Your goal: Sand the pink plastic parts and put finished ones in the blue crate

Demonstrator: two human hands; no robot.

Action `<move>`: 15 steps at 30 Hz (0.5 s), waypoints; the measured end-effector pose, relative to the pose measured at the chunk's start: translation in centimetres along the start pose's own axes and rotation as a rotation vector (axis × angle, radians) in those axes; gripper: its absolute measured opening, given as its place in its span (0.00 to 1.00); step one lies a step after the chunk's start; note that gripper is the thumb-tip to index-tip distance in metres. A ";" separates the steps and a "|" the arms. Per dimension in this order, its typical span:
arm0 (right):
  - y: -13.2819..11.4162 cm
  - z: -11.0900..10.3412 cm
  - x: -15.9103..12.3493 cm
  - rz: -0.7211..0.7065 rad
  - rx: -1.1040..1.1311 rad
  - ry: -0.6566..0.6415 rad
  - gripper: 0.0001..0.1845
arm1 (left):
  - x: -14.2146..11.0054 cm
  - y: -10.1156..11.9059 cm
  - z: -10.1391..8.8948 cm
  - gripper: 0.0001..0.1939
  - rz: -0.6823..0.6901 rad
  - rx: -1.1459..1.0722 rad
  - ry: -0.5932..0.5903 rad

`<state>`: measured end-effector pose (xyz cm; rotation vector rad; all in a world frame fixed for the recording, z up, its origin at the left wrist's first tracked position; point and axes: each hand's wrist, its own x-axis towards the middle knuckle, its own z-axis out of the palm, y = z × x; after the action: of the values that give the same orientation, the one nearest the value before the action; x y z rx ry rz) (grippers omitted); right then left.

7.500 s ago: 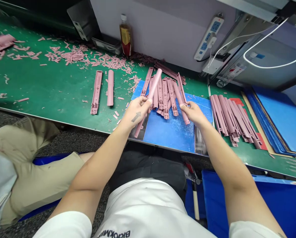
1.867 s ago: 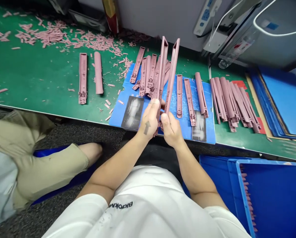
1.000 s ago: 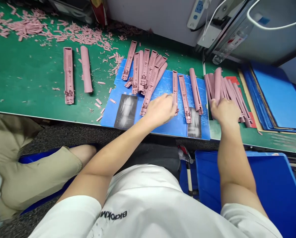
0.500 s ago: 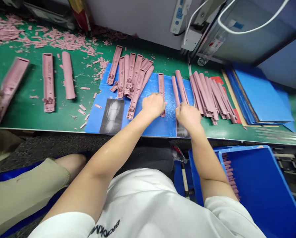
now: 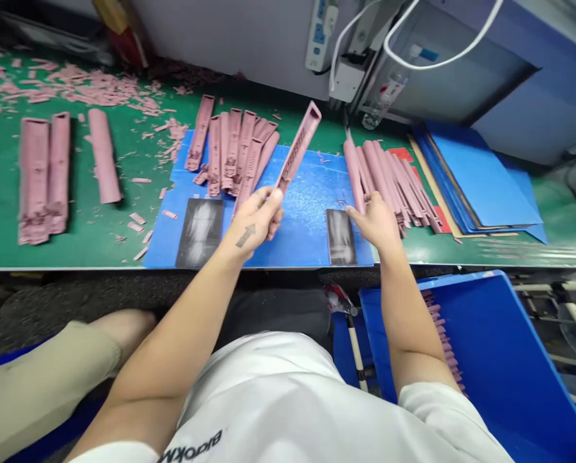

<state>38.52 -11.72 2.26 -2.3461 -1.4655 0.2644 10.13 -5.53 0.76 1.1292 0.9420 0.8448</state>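
The left hand (image 5: 252, 225) closes its grip on the end of a long, hollow, pink moulded plastic strip (image 5: 297, 145), held tilted above a blue mat (image 5: 307, 225) on the green bench (image 5: 76, 254), while the right hand (image 5: 372, 222), its grip open, sits just beside a pile of matching pink strips (image 5: 384, 180).

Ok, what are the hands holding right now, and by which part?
The left hand grips a pink plastic channel around its lower end, the upper end sticking out free; the right hand appears empty.

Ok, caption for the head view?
Left hand holds a pink plastic rail over a blue mat, right hand beside stacked rails.
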 end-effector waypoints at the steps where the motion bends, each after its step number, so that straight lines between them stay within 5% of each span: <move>1: -0.7 0.6 -0.8 -0.043 0.211 -0.023 0.23 | -0.4 0.1 0.2 0.21 -0.009 -0.103 0.018; 4: -3.8 3.2 -4.0 -0.134 0.803 -0.115 0.32 | -1.0 0.0 1.3 0.30 0.009 -0.290 0.066; 6: -6.2 5.2 -6.0 -0.170 0.991 -0.117 0.36 | -1.3 -0.6 2.0 0.29 0.085 -0.329 0.089; 10: -9.5 8.4 -8.4 -0.246 1.010 -0.111 0.33 | -2.1 -2.2 3.0 0.27 0.167 -0.337 0.046; 15: -10.3 9.7 -9.6 -0.316 0.913 -0.072 0.32 | -2.7 -3.2 3.0 0.26 0.251 -0.265 0.077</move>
<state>22.40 -14.21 -2.86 -1.3755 -1.3188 0.7472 12.11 -9.73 -1.41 1.0012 0.7329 1.1881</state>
